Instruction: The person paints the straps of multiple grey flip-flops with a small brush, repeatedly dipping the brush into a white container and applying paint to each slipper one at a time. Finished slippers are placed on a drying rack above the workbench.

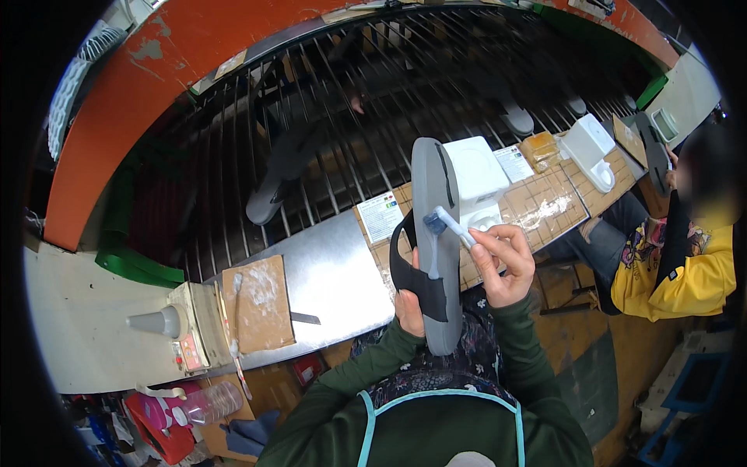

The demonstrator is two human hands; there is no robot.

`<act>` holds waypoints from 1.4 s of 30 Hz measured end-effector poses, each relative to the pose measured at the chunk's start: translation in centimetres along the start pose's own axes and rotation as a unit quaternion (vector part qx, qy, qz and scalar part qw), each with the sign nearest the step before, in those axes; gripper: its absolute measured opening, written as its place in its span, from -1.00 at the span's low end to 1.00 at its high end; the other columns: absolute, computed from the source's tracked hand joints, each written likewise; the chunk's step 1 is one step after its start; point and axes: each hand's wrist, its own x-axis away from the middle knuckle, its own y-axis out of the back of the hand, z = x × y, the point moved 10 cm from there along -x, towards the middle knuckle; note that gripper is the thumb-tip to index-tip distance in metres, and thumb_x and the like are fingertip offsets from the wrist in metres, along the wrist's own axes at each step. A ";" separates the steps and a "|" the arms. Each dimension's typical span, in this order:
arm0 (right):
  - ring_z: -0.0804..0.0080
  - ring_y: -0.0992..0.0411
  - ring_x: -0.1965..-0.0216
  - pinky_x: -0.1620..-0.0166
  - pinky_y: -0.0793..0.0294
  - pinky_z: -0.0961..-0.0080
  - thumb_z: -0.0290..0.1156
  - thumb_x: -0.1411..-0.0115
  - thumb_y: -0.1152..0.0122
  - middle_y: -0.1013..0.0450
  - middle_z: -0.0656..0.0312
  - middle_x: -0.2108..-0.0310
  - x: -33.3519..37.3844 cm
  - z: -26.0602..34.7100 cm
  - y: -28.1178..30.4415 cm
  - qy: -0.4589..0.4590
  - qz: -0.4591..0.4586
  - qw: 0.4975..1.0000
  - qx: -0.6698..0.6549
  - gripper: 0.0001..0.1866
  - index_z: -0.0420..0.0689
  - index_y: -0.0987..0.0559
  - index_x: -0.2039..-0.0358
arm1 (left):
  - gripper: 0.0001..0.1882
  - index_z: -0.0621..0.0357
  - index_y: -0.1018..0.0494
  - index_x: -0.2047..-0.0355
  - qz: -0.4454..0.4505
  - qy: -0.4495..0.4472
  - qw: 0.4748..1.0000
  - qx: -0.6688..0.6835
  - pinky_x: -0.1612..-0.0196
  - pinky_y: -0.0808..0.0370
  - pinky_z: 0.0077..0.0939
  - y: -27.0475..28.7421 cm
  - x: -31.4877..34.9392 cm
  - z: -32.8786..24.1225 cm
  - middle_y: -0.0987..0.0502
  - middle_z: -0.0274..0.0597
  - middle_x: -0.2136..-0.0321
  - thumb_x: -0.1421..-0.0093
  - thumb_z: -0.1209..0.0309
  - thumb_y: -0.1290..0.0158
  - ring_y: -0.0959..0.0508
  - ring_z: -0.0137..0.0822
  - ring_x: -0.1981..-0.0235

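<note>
Upright before me stands a sandal [441, 179] with a long grey sole and black straps [420, 288]. My left hand [410, 313] is closed around its strap side, and the sole hides part of that hand. In my right hand [507, 263] is a brush [455, 226] with a pale handle, pinched between thumb and fingers. Its dark bristles touch the middle of the sole's face. Below them a pale wet streak runs down the sole. Directly behind the sandal sits a white plastic container [476, 170], partly covered by the sole and my right hand.
Beyond the bench [334, 272] lies a rack of metal rods [226, 179] carrying several sandals [268, 187]. Left are a smeared cardboard piece [263, 305] and a grey cone [159, 321]. Another white container [589, 146] stands right, near a co-worker in a yellow garment [677, 272].
</note>
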 end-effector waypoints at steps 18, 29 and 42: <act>0.67 -0.25 0.58 0.56 -0.22 0.73 -0.51 -0.06 -0.30 -0.39 0.27 0.43 -5.6 0.0 2.1 0.032 0.005 0.999 -0.003 -0.80 -0.13 -0.67 0.25 | 0.01 0.46 0.02 -0.25 -0.008 0.002 0.990 -0.143 -0.17 -0.27 -0.31 2.0 0.6 0.0 -0.19 0.07 -0.19 -0.14 -0.23 0.07 -0.30 -0.19 -0.15; 0.65 -0.27 0.62 0.54 -0.27 0.69 -0.51 0.03 -0.36 -0.40 0.26 0.42 -6.7 0.8 3.4 0.120 0.021 0.990 0.074 -0.76 -0.09 -0.68 0.28 | -0.18 0.48 -0.14 -0.16 0.052 -0.024 0.988 -0.144 -0.30 0.00 -0.27 0.5 -0.8 -1.6 -0.14 0.28 -0.21 -0.23 -0.10 0.09 -0.08 0.00 -0.30; 0.65 -0.24 0.64 0.54 -0.22 0.68 -0.53 0.03 -0.36 -0.40 0.26 0.41 -6.3 0.3 3.7 0.130 0.063 0.987 0.074 -0.77 -0.13 -0.68 0.28 | -0.22 0.54 -0.23 -0.10 0.072 -0.046 0.975 -0.203 -0.28 -0.04 -0.31 -0.1 -0.8 -2.6 -0.12 0.25 -0.23 -0.27 -0.09 0.15 -0.10 -0.01 -0.29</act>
